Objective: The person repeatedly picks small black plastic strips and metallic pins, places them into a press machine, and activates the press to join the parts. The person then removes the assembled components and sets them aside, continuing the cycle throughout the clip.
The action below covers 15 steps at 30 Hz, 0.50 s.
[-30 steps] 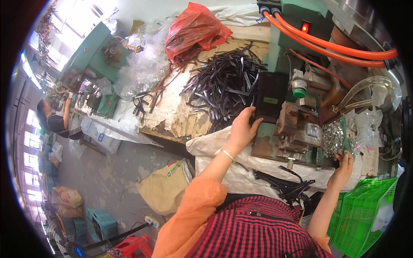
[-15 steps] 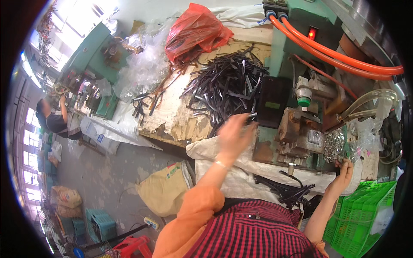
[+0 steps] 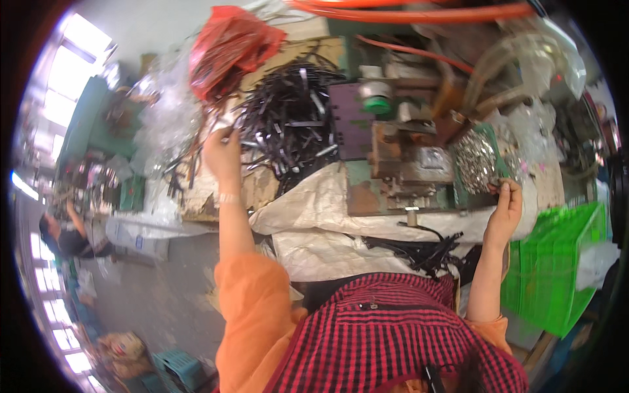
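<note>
My left hand [image 3: 223, 157] reaches over the worktable at the left edge of a heap of dark, glossy strips [image 3: 295, 118]. Its fingers are drawn together; a dark bit shows at the tips, but blur hides what it is. Beside a pile of small shiny metal pieces [image 3: 476, 160], my right hand [image 3: 506, 206] has thumb and fingers pinched together. A small dark bit shows at those fingertips, too small to name. Between the hands stands a machine with a rusty metal block [image 3: 400, 154] and a green-ended knob [image 3: 376, 105].
A red plastic bag [image 3: 229, 49] and clear plastic film [image 3: 167, 124] lie at the back left. Orange hoses [image 3: 419, 13] cross above the machine. More black strips [image 3: 426, 252] lie on white sacking [image 3: 308, 249] before me. A green crate [image 3: 557, 268] stands right; another person [image 3: 69, 232] works far left.
My left hand has moved left, from beside the machine across to the far side of the strip heap. My right hand stays by the metal pieces. The whole view has shifted.
</note>
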Each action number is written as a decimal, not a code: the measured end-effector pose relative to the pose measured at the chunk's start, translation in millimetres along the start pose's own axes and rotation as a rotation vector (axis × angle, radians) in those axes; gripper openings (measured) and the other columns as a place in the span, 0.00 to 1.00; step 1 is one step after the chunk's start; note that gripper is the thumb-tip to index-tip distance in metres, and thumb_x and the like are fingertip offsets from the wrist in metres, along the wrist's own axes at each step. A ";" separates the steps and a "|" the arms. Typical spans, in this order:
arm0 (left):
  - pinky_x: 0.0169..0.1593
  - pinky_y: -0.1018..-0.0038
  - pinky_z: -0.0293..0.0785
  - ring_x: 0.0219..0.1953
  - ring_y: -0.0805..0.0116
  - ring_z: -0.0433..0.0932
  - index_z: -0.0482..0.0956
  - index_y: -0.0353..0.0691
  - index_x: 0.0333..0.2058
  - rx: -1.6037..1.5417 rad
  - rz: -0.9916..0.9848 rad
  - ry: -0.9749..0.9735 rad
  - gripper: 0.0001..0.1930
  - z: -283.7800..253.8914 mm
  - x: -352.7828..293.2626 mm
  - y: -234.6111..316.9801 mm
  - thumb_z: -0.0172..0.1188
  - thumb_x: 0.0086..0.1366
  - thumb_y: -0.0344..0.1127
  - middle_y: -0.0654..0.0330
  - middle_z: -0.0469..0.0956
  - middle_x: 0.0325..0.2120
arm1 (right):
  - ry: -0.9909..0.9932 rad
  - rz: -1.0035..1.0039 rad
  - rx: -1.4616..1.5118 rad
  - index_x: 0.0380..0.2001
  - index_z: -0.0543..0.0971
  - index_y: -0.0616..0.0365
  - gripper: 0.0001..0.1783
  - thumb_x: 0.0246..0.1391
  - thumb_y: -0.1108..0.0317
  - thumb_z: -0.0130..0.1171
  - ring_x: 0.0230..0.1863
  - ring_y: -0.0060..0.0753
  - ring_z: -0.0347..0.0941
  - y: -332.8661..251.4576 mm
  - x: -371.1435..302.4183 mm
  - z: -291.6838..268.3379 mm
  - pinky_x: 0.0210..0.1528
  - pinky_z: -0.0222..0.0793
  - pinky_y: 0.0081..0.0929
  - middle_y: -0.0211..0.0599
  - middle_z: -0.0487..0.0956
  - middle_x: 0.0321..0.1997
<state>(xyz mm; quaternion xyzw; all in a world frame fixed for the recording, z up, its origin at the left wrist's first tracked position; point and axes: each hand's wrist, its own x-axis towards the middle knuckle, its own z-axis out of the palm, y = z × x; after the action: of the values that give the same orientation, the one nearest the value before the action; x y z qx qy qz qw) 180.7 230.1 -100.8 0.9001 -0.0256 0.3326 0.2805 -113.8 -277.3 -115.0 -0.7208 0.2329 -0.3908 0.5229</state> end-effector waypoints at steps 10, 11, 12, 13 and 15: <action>0.23 0.75 0.70 0.22 0.69 0.76 0.86 0.39 0.37 -0.723 0.955 -0.216 0.13 -48.4 -119.2 284.5 0.71 0.51 0.25 0.56 0.86 0.41 | 0.041 -0.146 -0.076 0.43 0.80 0.63 0.07 0.67 0.71 0.59 0.39 0.22 0.77 -33.0 24.5 45.4 0.46 0.72 0.22 0.33 0.82 0.36; 0.23 0.75 0.69 0.21 0.70 0.76 0.86 0.40 0.38 -0.695 0.959 -0.216 0.14 -45.8 -122.3 285.9 0.71 0.50 0.25 0.57 0.86 0.40 | 0.029 -0.117 -0.067 0.43 0.80 0.63 0.07 0.66 0.71 0.60 0.39 0.22 0.77 -30.1 28.6 45.2 0.46 0.72 0.22 0.33 0.82 0.36; 0.22 0.76 0.69 0.21 0.71 0.76 0.86 0.40 0.38 -0.719 0.987 -0.200 0.14 -38.5 -120.1 285.1 0.71 0.50 0.25 0.58 0.86 0.40 | 0.053 -0.095 -0.074 0.43 0.80 0.63 0.07 0.65 0.72 0.61 0.39 0.22 0.77 -30.4 33.8 41.0 0.45 0.72 0.22 0.33 0.82 0.37; 0.22 0.76 0.69 0.21 0.71 0.76 0.86 0.40 0.38 -0.741 1.015 -0.185 0.14 -28.7 -114.6 283.8 0.71 0.50 0.24 0.58 0.86 0.39 | 0.075 -0.074 -0.081 0.43 0.80 0.63 0.07 0.64 0.72 0.62 0.39 0.22 0.77 -33.1 39.3 36.0 0.45 0.72 0.22 0.33 0.83 0.37; 0.22 0.76 0.69 0.21 0.72 0.76 0.85 0.41 0.38 -0.754 1.028 -0.158 0.14 -22.4 -115.1 280.5 0.72 0.50 0.24 0.58 0.85 0.39 | 0.101 -0.070 -0.090 0.43 0.80 0.63 0.08 0.63 0.72 0.63 0.38 0.22 0.77 -37.2 45.7 30.0 0.45 0.72 0.23 0.33 0.83 0.37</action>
<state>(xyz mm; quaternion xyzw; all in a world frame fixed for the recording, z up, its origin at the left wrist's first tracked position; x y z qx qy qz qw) 12.9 -10.4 -20.6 0.6343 -0.5897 0.3254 0.3796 -65.5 -281.4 -70.0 -0.7306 0.2511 -0.4338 0.4636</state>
